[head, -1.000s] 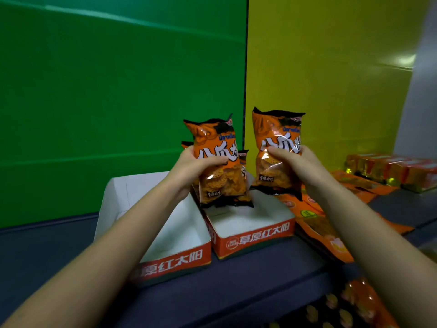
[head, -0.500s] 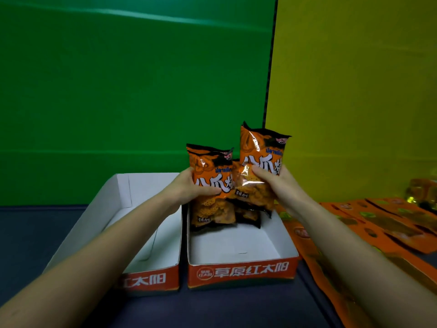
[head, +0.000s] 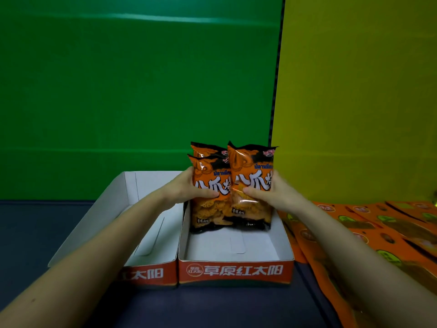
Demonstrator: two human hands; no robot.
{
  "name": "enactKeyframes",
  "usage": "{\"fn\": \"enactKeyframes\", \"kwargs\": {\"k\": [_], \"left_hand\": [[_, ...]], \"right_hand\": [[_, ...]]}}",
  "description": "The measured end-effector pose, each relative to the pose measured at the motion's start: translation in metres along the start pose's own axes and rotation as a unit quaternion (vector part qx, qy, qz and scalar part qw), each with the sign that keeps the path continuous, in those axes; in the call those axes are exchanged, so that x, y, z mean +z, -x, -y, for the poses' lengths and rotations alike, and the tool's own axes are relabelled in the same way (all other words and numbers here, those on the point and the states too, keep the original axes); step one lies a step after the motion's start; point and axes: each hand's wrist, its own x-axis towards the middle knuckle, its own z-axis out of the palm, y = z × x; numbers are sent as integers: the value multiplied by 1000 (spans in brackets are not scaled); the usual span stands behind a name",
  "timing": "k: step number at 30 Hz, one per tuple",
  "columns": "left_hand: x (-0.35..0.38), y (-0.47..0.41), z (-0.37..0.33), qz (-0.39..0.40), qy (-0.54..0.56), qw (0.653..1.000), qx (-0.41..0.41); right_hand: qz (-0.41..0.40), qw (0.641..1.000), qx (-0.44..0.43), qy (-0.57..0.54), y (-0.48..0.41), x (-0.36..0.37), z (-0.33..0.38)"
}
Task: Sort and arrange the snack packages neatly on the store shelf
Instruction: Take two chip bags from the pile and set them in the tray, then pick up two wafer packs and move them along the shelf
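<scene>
**Orange snack bags stand upright in the right-hand tray**

Orange and black snack bags sit at the far end of the right tray (head: 236, 271), a white cardboard display box with an orange front panel bearing white lettering. The left hand (head: 189, 189) wraps around the left front bag (head: 209, 209), thumb across its face, fingers hidden behind its left edge. The right hand (head: 272, 194) clasps the right front bag (head: 251, 185) in the same way, thumb pressed on the front, fingers behind the right edge. Both bags stand upright, side by side and touching, the right one overlapping the left slightly; their bottom edges reach the tray floor. A third bag (head: 208, 149) stands just behind the left one, only its top showing.

Just left of this tray, touching it, stands the left tray (head: 146, 273), the same kind of box, partly covered by the left forearm. Both trays rest on a dark shelf surface (head: 212, 306). To the right, flat orange packages (head: 378, 228) lie spread across the shelf. Behind everything rise a green panel (head: 130, 91) and a yellow panel (head: 354, 91).
</scene>
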Motion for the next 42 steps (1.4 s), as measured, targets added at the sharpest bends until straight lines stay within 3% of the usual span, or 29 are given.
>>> {"fn": "enactKeyframes", "kwargs": {"k": [4,7,11,15,19,22,26,30,34,42], "left_hand": [[0,1,2,-10,-11,1000,-8],[-1,-2,8,-38,-64,997,-11],[-4,-2,11,-85,-138,987,-14],[-1,8,-1,-124,-221,967,-13],[-6,11,-4,-150,-213,965,-2],[-13,17,-4,-158,-230,960,-13],[-28,45,-11,-216,-313,925,22],[-52,89,-7,-297,-455,839,34],[-83,144,7,-321,-553,769,-30],[-163,292,45,-357,-597,699,-167]], "right_hand": [[-15,994,17,106,-2,4,-9],[-47,970,39,237,1,3,-6],[-30,954,46,293,6,2,-1],[-47,974,64,211,6,0,0],[-64,992,71,80,8,-3,8],[-119,989,31,86,13,-7,19],[-227,948,-154,159,27,-11,49],[-108,939,-270,186,38,13,94],[20,912,-331,243,49,65,131],[147,871,-409,227,81,185,217]]}}
